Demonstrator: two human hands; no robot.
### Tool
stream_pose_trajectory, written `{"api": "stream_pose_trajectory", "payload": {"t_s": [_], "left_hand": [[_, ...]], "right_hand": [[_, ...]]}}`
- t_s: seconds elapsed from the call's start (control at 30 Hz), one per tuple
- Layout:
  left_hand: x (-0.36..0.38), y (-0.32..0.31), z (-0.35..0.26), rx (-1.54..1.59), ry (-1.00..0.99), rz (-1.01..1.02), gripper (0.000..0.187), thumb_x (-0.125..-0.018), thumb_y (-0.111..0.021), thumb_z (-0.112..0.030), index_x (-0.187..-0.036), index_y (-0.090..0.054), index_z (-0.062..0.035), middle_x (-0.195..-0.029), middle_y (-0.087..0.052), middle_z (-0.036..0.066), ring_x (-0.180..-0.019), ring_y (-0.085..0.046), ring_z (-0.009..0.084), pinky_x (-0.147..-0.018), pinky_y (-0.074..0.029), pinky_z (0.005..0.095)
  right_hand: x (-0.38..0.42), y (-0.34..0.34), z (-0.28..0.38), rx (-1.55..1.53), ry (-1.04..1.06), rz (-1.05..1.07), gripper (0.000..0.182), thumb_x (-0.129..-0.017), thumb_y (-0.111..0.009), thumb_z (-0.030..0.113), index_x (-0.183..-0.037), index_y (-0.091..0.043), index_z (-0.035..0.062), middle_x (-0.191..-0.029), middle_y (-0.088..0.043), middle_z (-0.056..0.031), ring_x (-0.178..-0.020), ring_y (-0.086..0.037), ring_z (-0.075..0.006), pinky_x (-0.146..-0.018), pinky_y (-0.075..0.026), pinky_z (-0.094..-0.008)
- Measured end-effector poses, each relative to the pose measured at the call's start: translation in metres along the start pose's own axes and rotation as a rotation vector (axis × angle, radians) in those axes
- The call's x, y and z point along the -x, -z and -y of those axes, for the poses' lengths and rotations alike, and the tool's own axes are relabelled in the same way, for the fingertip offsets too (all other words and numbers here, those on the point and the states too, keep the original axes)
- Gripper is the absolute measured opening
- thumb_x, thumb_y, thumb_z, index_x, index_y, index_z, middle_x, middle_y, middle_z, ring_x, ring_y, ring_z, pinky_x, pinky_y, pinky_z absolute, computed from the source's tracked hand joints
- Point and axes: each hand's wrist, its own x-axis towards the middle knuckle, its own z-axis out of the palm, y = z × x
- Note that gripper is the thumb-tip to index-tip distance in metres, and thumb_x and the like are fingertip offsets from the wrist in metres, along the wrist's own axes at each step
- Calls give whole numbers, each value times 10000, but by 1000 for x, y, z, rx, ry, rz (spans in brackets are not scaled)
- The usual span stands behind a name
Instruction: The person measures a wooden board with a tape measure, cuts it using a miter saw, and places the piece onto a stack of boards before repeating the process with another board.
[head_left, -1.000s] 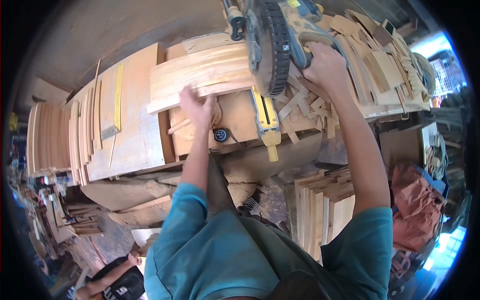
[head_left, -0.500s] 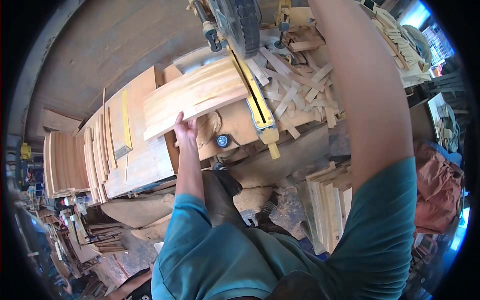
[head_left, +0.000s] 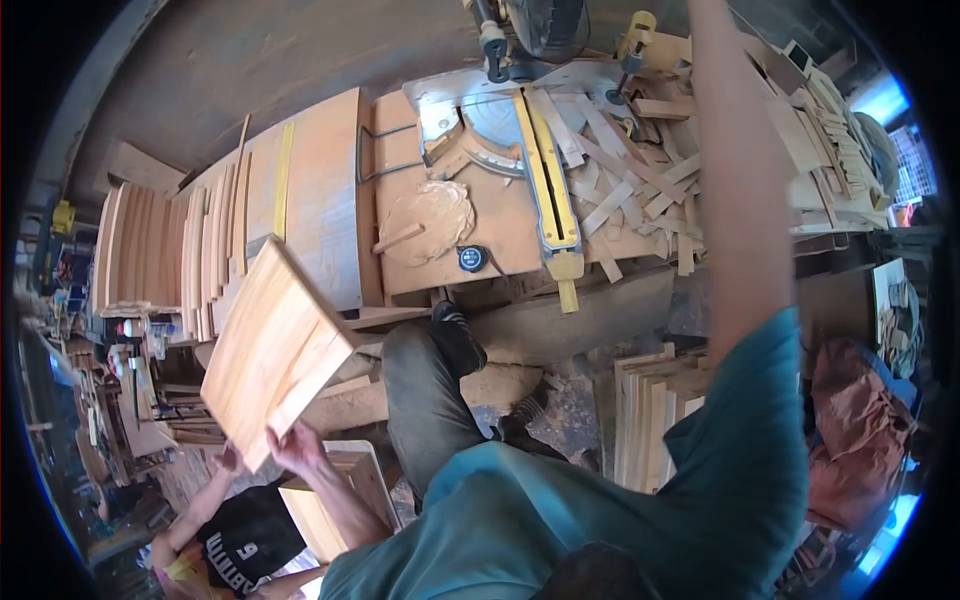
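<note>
My left hand [head_left: 299, 450] grips the lower edge of a wide wooden board [head_left: 275, 345], which is tilted and held off the bench at the left. Another person's hand [head_left: 229, 460] is at the same board's lower corner. My right arm [head_left: 745, 190] reaches up past the top edge, so that hand is out of sight. The saw head [head_left: 545, 25] of a mitre saw is at the top, above its round metal base and yellow slotted plate [head_left: 548, 180]. A round black tape measure [head_left: 471, 259] lies on the bench.
Thin offcuts [head_left: 640, 185] are heaped right of the saw. Stacked boards [head_left: 140, 250] stand at the bench's left end, near a yellow strip [head_left: 284, 180]. A co-worker in a black shirt [head_left: 245, 540] is at the lower left. Upright planks [head_left: 645, 410] stand below the bench.
The board has come off the saw base and swung left and down in my left hand to the co-worker's hand. The saw base is uncovered, and the view has shifted.
</note>
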Motion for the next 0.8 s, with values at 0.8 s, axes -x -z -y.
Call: {"api": "stream_pose_trajectory", "payload": {"t_s": [0.8], "left_hand": [[177, 152, -242, -10, -733, -500, 232, -973, -668, -296, -948, -592, -79, -887, -639, 81, -789, -627, 204, -738, -542, 415]], "right_hand": [[298, 149, -182, 482, -641, 734, 415, -975, -652, 375, -1206, -689, 33, -1138, -739, -220, -1075, -709, -433, -940, -559, -521]]}}
